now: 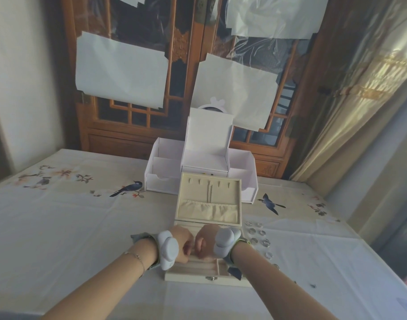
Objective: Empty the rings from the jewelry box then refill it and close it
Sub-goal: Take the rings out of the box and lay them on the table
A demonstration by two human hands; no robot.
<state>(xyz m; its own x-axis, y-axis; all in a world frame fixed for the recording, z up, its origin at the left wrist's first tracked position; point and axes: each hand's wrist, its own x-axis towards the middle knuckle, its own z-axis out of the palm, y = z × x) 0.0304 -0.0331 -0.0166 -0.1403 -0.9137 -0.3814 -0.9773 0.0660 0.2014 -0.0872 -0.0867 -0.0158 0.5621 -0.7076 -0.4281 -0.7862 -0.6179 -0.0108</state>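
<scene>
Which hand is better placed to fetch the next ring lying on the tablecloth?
Right. The silver rings lie on the floral tablecloth just right of the open cream jewelry box, beside the right hand. The left hand would have to cross over the box.

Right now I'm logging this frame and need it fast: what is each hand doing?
Left hand: fingers curled over the open jewelry box; whether it holds anything cannot be told.
Right hand: the same, any ring is hidden.
</scene>
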